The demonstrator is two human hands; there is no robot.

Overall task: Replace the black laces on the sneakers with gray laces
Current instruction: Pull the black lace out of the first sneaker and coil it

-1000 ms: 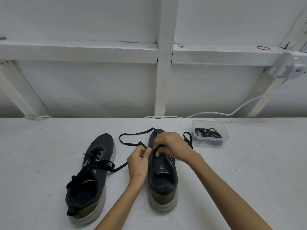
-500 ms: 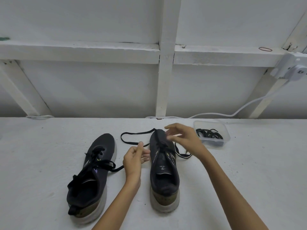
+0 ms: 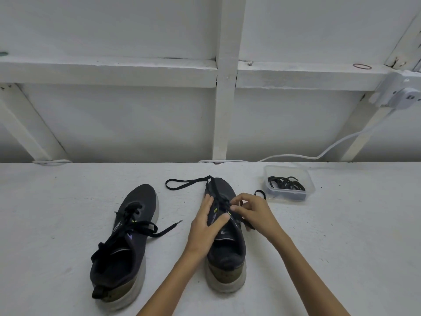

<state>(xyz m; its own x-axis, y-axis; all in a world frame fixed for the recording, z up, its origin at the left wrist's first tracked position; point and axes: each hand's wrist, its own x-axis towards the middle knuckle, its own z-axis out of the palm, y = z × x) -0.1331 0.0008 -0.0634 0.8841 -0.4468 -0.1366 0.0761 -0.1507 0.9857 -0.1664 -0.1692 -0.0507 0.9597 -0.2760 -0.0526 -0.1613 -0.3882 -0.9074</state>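
Left hand (image 3: 206, 226) lay open, bracing the shoe (image 3: 224, 233); right hand (image 3: 252, 212) pinched the lace (image 3: 219, 201). Best to draw one crossing out gently at a time.

The bench (image 3: 68, 201) has a white, rough painted top with a few small dark specks. Behind it stands a white wall (image 3: 114, 23) with a wooden frame: one horizontal beam (image 3: 102, 71), one vertical post (image 3: 224, 99) in the middle, and slanted braces at the left (image 3: 27, 126) and at the right (image 3: 364, 124). A thin red-brown rubber band (image 3: 362, 66) lies on the beam at the right side. Near the right edge a white plug box (image 3: 396, 93) is fixed to the frame. A white cable (image 3: 319, 156) goes down from it and runs along the back edge of the bench. Another short piece of white cable (image 3: 52, 161) lies at the back edge on the left.
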